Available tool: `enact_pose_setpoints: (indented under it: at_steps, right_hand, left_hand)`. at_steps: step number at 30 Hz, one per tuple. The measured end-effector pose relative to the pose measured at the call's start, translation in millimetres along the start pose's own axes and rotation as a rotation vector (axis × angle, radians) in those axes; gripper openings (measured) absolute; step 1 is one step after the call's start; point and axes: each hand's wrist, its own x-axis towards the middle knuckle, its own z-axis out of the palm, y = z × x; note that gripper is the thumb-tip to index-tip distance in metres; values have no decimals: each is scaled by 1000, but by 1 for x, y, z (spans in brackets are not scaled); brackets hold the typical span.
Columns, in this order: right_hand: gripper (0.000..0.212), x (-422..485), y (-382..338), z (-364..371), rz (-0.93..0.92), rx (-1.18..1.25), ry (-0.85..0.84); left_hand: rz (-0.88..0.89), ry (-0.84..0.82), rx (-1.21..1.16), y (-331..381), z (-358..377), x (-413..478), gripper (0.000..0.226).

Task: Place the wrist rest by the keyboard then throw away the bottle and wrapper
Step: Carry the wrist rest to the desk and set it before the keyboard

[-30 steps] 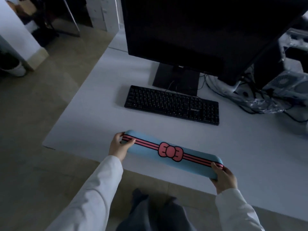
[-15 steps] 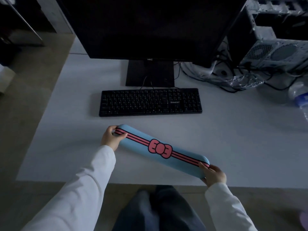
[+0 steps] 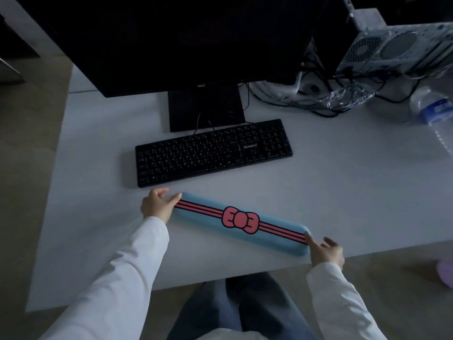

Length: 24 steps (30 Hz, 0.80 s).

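Left hand (image 3: 157, 206) and right hand (image 3: 324, 252), grips released, are touching the ends of the blue bow-printed padded wrist rest (image 3: 241, 220) beside the black plastic keyboard (image 3: 213, 151).

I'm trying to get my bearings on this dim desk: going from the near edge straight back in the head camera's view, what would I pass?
wrist rest → keyboard → monitor

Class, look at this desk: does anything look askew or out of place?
The wrist rest is slanted, not parallel to the keyboard. A plastic bottle lies on its side at the right, and a crumpled wrapper sits among cables.
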Motion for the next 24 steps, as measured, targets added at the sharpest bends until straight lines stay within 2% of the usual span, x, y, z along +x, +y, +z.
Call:
enact_pose_setpoints:
  at_steps: [10,18,24]
  right_hand:
    - [67,-7,5,10,62,-64,-18]
    - [45,2,6,17,32,-141,-92]
    - [43,11,-15,11,-34,41,-138]
  left_hand:
    - [-45,-188,13,-6,3,12,54]
    - [-30,-258,53,-8,9,13,44]
    - [-68,-227,-58,-14,3,-2,58]
